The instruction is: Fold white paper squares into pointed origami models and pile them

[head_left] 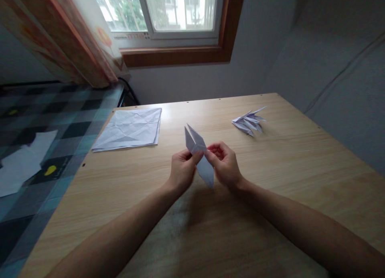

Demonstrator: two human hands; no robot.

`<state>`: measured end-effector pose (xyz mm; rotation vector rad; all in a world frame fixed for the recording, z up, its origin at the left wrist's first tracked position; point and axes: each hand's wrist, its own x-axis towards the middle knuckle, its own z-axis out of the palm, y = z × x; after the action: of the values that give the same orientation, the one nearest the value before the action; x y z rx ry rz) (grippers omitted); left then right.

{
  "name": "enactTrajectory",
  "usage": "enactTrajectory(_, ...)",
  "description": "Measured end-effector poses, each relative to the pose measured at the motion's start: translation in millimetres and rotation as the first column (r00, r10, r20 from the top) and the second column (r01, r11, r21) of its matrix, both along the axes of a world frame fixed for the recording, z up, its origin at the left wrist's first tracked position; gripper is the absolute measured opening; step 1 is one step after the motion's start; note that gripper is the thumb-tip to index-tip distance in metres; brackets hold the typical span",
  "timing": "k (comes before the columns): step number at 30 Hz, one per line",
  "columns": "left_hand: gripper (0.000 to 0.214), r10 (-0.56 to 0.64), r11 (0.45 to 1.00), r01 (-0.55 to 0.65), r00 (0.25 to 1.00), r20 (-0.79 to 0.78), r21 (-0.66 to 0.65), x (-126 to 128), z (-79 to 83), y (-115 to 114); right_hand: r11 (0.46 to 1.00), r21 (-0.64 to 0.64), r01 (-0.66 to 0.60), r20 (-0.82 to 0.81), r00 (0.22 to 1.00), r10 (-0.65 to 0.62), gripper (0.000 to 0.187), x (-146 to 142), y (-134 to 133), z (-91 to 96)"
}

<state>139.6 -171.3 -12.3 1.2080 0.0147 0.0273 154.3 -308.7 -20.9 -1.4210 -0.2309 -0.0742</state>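
Between my two hands, above the middle of the wooden table (270, 214), is a white folded paper (206, 171). Its upper end splits into two pointed flaps, and its lower end narrows to a single point. My left hand (184, 165) pinches the left edge near the middle, thumb on top. On the opposite edge, my right hand (224, 163) grips the paper between thumb and fingers, the fingers curled. The thumbs are close together at the paper's waist. Parts of the fingers are hidden behind the paper.
Creased white paper sheets (129, 129) lie stacked at the table's back left. A cluster of folded paper pieces (249, 121) rests at the back right. Left of the table, a checked cloth (18, 149) bears more white paper (21, 169). A window (180, 13) is behind.
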Motion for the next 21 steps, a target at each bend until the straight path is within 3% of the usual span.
enactTrajectory(6, 0.033, 0.076, 0.996, -0.078, 0.995, -0.058, -0.037, 2.0, 2.9, 1.2, 0.995, 0.033, -0.098, -0.053, 0.994, 0.100, 0.031, 2.0, -0.8, 0.6)
enactTrajectory(13, 0.034, 0.045, 0.999, -0.046, 0.998, -0.049, -0.011, 2.2, 3.1, 1.8, 0.990, 0.077, -0.116, -0.086, 0.989, 0.123, 0.032, 2.8, -1.2, 5.5)
enactTrajectory(18, 0.036, 0.178, 0.984, -0.178, 0.984, -0.023, -0.010, 8.2, 5.8, 7.7, 0.955, 0.070, -0.289, -0.147, 0.944, 0.297, 0.043, -0.7, -1.9, 1.8)
enactTrajectory(21, 0.039, 0.203, 0.979, -0.203, 0.979, -0.025, -0.003, 13.1, 3.3, 11.8, 0.947, 0.063, -0.315, -0.144, 0.936, 0.321, 0.041, -0.6, -1.3, -0.3)
